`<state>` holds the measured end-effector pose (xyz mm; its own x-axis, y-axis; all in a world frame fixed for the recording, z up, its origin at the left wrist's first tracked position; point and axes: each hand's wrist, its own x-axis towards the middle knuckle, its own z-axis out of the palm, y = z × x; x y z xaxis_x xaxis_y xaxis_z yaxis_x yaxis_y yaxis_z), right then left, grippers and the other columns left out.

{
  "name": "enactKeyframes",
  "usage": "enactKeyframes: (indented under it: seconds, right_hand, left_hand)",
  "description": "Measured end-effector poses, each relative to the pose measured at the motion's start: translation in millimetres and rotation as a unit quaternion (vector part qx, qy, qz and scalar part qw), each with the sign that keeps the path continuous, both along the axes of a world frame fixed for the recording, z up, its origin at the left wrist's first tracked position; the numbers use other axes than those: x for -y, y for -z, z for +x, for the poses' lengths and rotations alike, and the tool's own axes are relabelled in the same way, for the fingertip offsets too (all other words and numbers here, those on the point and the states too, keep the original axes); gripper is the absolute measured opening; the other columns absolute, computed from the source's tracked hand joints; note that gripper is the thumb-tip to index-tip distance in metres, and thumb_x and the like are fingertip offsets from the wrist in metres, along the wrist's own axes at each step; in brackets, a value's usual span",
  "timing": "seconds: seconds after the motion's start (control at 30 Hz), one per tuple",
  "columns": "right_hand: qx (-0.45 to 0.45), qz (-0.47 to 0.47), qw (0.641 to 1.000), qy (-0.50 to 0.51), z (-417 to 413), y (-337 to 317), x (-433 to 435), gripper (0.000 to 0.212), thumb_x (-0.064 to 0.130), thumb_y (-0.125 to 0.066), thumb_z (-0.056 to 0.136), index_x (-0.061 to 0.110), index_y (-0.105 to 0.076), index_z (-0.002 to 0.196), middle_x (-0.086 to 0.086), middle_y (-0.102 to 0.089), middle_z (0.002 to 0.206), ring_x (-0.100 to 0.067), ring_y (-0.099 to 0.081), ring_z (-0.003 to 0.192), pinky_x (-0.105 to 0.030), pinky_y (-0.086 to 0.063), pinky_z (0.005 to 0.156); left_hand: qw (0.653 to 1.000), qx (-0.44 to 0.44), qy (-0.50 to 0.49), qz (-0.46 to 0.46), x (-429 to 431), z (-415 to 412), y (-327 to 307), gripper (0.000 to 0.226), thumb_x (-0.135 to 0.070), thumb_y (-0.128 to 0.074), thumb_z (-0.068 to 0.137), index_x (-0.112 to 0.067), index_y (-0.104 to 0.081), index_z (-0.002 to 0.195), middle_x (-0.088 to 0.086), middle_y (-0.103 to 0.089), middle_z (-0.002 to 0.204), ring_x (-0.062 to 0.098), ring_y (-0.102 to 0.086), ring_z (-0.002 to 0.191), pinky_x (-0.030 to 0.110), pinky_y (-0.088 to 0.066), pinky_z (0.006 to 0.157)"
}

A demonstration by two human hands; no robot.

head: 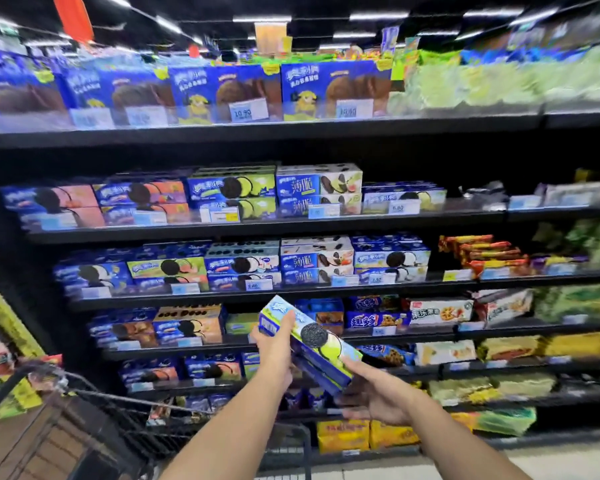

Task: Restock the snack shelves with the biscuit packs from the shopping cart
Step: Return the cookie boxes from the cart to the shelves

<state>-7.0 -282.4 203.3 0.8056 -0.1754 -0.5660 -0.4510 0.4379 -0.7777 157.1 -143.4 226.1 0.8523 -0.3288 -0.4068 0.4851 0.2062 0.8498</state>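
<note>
I hold a stack of blue and lime-green biscuit packs [321,344], tilted with the far end up, in front of the lower snack shelves. My left hand [276,353] grips the upper left end, thumb on top. My right hand [378,393] supports the lower right end from underneath. The top pack shows a dark sandwich biscuit. Matching lime-green packs [236,188] sit on the second shelf from the top. The black wire shopping cart [125,420] stands at the lower left, close under my left forearm.
Black shelves [291,223] hold rows of blue biscuit boxes with price tags along the edges. Green and yellow snack bags [499,348] fill the right side. Yellow packs [343,434] lie on the bottom shelf. A brown carton [59,441] sits in the cart.
</note>
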Motion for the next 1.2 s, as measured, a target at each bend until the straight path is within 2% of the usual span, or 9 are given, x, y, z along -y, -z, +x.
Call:
enactKeyframes:
  seconds: [0.13, 0.27, 0.43, 0.6, 0.73, 0.9, 1.03, 1.13, 1.2]
  right_hand:
    - [0.068, -0.039, 0.989, 0.127, 1, -25, 28, 0.056, 0.032, -0.086, 0.067, 0.015, -0.062, 0.115, -0.007, -0.074, 0.095, -0.027, -0.067, 0.080, -0.041, -0.053, 0.080]
    - [0.127, -0.085, 0.967, 0.206, -4, -61, 74, 0.048, 0.026, -0.086, 0.066, 0.018, -0.065, 0.109, -0.002, -0.077, 0.091, -0.024, -0.070, 0.086, -0.037, -0.054, 0.081]
    - [0.182, -0.129, 0.954, 0.199, -9, -108, 137, 0.057, 0.026, -0.082, 0.072, 0.010, -0.064, 0.123, -0.010, -0.073, 0.117, -0.023, -0.063, 0.106, -0.041, -0.043, 0.107]
    - [0.250, -0.176, 0.936, 0.173, -13, -156, 215, 0.065, 0.023, -0.083, 0.068, 0.010, -0.062, 0.128, -0.005, -0.072, 0.123, -0.011, -0.068, 0.106, -0.028, -0.046, 0.097]
    - [0.286, -0.218, 0.925, 0.123, -22, -186, 277, 0.069, 0.029, -0.086, 0.065, 0.014, -0.064, 0.129, -0.002, -0.071, 0.125, -0.012, -0.065, 0.117, -0.023, -0.047, 0.098]
    - [0.309, -0.240, 0.913, 0.115, -30, -204, 349, 0.054, 0.019, -0.080, 0.073, 0.008, -0.067, 0.124, -0.004, -0.073, 0.121, -0.008, -0.068, 0.107, -0.016, -0.053, 0.084]
    - [0.318, -0.273, 0.901, 0.112, -25, -215, 386, 0.053, 0.021, -0.075, 0.077, 0.010, -0.064, 0.128, -0.003, -0.071, 0.125, -0.011, -0.063, 0.115, -0.031, -0.040, 0.109]
    - [0.305, -0.340, 0.882, 0.116, -14, -222, 406, 0.037, 0.017, -0.073, 0.086, 0.015, -0.066, 0.122, 0.006, -0.074, 0.117, -0.003, -0.066, 0.109, -0.020, -0.043, 0.101]
    - [0.297, -0.388, 0.865, 0.113, -5, -224, 417, 0.031, 0.018, -0.072, 0.090, 0.017, -0.067, 0.120, 0.010, -0.074, 0.115, -0.002, -0.066, 0.107, -0.020, -0.046, 0.099]
  left_hand:
    - [1.000, 0.029, 0.011, 0.001, 32, 6, -18, 0.088, -0.049, -0.084, 0.074, -0.040, -0.027, 0.141, 0.009, -0.061, 0.125, 0.032, -0.070, 0.101, 0.053, -0.059, 0.084]
    - [0.983, 0.155, 0.053, 0.084, 59, 17, -47, 0.083, -0.056, -0.082, 0.074, -0.020, -0.039, 0.135, 0.002, -0.037, 0.141, 0.031, -0.059, 0.115, 0.053, -0.052, 0.099]
    - [0.942, 0.296, 0.110, 0.118, 88, 12, -88, 0.083, -0.058, -0.069, 0.086, -0.017, -0.033, 0.149, 0.002, -0.040, 0.146, 0.015, -0.046, 0.120, 0.030, -0.034, 0.101]
    - [0.880, 0.435, 0.110, 0.158, 133, 1, -128, 0.067, -0.054, -0.062, 0.093, -0.017, -0.043, 0.146, 0.001, -0.047, 0.145, 0.018, -0.041, 0.135, 0.043, -0.033, 0.116]
    - [0.844, 0.493, 0.106, 0.186, 178, -12, -154, 0.055, -0.054, -0.058, 0.095, -0.027, -0.048, 0.142, -0.006, -0.053, 0.136, 0.015, -0.050, 0.128, 0.046, -0.044, 0.108]
    - [0.813, 0.532, 0.107, 0.212, 235, -25, -181, 0.073, -0.063, -0.059, 0.090, -0.019, -0.044, 0.147, -0.003, -0.053, 0.145, 0.017, -0.046, 0.136, 0.043, -0.040, 0.112]
    - [0.797, 0.546, 0.123, 0.225, 269, -25, -207, 0.049, -0.053, -0.066, 0.091, -0.041, -0.047, 0.134, -0.033, -0.061, 0.111, -0.003, -0.059, 0.112, 0.007, -0.043, 0.080]
    - [0.787, 0.545, 0.138, 0.254, 289, -11, -224, 0.080, -0.054, -0.070, 0.087, -0.047, -0.023, 0.152, -0.016, -0.067, 0.085, -0.012, -0.054, 0.057, 0.007, -0.035, 0.046]
    - [0.766, 0.552, 0.162, 0.288, 301, 5, -232, 0.089, -0.055, -0.071, 0.086, -0.055, -0.010, 0.152, -0.011, -0.069, 0.089, -0.007, -0.056, 0.058, 0.008, -0.035, 0.048]
